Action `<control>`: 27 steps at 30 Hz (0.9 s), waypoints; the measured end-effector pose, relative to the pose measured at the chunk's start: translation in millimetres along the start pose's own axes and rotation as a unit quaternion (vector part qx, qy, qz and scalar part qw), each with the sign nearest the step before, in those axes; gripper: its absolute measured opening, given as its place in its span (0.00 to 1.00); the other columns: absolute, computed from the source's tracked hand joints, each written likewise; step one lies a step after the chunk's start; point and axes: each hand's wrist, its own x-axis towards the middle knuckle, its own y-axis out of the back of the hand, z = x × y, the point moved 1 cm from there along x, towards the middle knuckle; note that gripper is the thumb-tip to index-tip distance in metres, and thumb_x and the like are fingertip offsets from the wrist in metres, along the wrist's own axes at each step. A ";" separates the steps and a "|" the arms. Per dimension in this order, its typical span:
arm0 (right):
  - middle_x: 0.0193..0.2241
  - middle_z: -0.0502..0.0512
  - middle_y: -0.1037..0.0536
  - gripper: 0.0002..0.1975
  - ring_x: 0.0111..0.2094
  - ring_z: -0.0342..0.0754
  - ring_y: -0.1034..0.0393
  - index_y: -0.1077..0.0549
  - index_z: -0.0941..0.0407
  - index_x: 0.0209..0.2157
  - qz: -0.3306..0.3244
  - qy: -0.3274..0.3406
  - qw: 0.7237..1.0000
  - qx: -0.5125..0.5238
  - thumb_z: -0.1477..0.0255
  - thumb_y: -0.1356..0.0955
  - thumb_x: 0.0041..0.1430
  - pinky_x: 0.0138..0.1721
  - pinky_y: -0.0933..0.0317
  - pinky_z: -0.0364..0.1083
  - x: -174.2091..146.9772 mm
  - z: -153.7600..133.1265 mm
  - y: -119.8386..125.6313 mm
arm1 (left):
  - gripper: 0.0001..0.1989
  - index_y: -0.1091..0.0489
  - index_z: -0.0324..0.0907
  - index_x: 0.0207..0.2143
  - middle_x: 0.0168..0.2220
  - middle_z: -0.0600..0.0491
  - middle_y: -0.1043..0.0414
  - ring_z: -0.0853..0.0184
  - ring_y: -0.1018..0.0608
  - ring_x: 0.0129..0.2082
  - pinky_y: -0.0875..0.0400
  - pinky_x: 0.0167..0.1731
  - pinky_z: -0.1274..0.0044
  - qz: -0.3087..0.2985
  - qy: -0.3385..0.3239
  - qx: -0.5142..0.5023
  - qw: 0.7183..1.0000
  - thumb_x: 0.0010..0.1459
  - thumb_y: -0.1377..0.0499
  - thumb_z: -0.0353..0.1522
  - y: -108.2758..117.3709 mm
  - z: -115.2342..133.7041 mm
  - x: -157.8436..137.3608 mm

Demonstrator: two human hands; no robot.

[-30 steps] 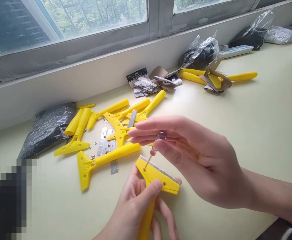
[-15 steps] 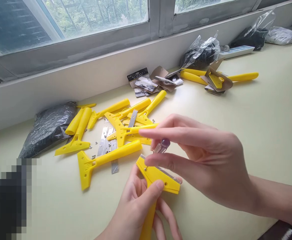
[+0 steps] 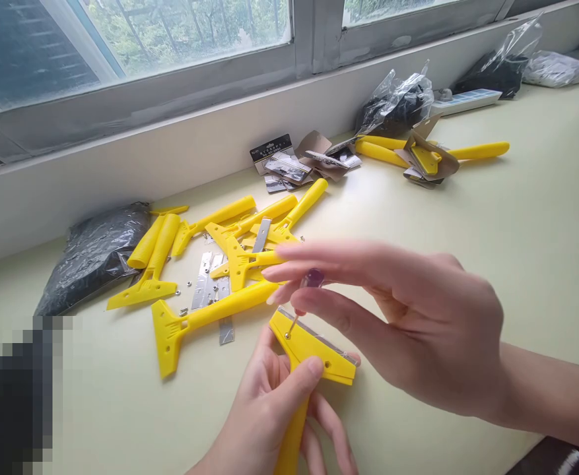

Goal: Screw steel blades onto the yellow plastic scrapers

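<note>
The right hand (image 3: 408, 323) has rolled its fingers straighter since half a second ago, its thumb and fingers closed on the screwdriver (image 3: 313, 279), whose shaft slants down-left from them to the screw (image 3: 288, 336) on the yellow scraper (image 3: 309, 349) held by the left hand (image 3: 269, 412) over the worktop (image 3: 531, 264).

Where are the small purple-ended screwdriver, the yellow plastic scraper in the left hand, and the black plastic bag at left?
Small purple-ended screwdriver (image 3: 313, 277): head view, handle's purple end.
Held yellow plastic scraper (image 3: 306, 344): head view, its flared end.
Black plastic bag (image 3: 102, 249): head view, middle of its upper face.
</note>
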 end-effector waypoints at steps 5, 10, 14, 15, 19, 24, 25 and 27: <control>0.41 0.57 0.16 0.12 0.41 0.46 0.19 0.22 0.59 0.46 0.015 -0.042 0.997 0.063 0.82 0.29 0.61 0.46 0.21 0.47 1.7 0.4 -3.2 | 0.27 0.60 0.47 0.64 0.44 0.44 0.21 0.71 0.24 0.14 0.36 0.10 0.86 -0.010 -0.002 -0.006 1.000 0.71 0.48 0.38 -0.1 2.6 0.5; 0.39 0.55 0.16 0.13 0.41 0.46 0.20 0.18 0.56 0.45 0.028 0.003 1.000 -0.004 0.81 0.27 0.61 0.43 0.22 0.47 4.6 1.4 1.3 | 0.26 0.57 0.48 0.64 0.41 0.47 0.20 0.68 0.19 0.19 0.33 0.13 0.86 0.003 0.005 -0.010 1.000 0.71 0.46 0.39 2.0 2.6 0.2; 0.37 0.51 0.16 0.26 0.37 0.44 0.21 0.25 0.50 0.58 -0.009 0.088 0.993 -0.082 0.86 0.33 0.63 0.41 0.23 0.48 4.3 -0.5 5.3 | 0.26 0.56 0.44 0.65 0.25 0.53 0.21 0.70 0.24 0.13 0.35 0.12 0.88 -0.007 -0.010 -0.004 1.000 0.72 0.48 0.39 0.7 -2.8 -1.0; 0.38 0.51 0.16 0.29 0.37 0.44 0.21 0.27 0.48 0.60 -0.025 0.106 0.989 -0.098 0.87 0.33 0.62 0.42 0.23 0.48 4.7 -1.4 5.8 | 0.27 0.56 0.43 0.66 0.23 0.54 0.22 0.70 0.25 0.12 0.36 0.12 0.88 -0.002 -0.012 0.001 1.000 0.72 0.48 0.40 0.8 -4.4 -0.9; 0.36 0.51 0.15 0.27 0.36 0.45 0.20 0.25 0.48 0.58 -0.057 0.116 0.986 -0.108 0.83 0.28 0.60 0.42 0.24 0.49 7.6 -2.8 6.3 | 0.33 0.58 0.40 0.68 0.21 0.52 0.22 0.70 0.27 0.10 0.38 0.10 0.87 0.002 0.004 0.015 1.000 0.70 0.46 0.43 4.0 -8.1 2.0; 0.36 0.52 0.15 0.13 0.34 0.42 0.20 0.20 0.58 0.47 0.001 0.071 0.996 -0.053 0.82 0.29 0.62 0.43 0.23 0.44 5.7 0.2 5.9 | 0.30 0.59 0.44 0.66 0.26 0.53 0.22 0.68 0.25 0.12 0.35 0.11 0.85 -0.019 -0.006 0.010 1.000 0.70 0.46 0.41 3.9 -2.3 3.6; 0.39 0.53 0.15 0.14 0.38 0.43 0.19 0.20 0.59 0.48 -0.005 0.045 0.998 -0.043 0.83 0.31 0.64 0.44 0.23 0.42 4.8 0.9 5.8 | 0.28 0.59 0.45 0.65 0.28 0.53 0.21 0.69 0.24 0.13 0.35 0.11 0.85 -0.011 -0.006 0.010 1.000 0.71 0.47 0.40 2.7 -1.1 3.0; 0.46 0.55 0.16 0.17 0.47 0.44 0.20 0.23 0.59 0.53 -0.035 0.003 0.999 -0.018 0.84 0.36 0.67 0.49 0.23 0.42 3.6 1.7 5.3 | 0.26 0.58 0.45 0.64 0.29 0.54 0.21 0.69 0.24 0.13 0.35 0.12 0.86 -0.003 -0.003 0.014 1.000 0.72 0.49 0.39 0.0 0.0 1.6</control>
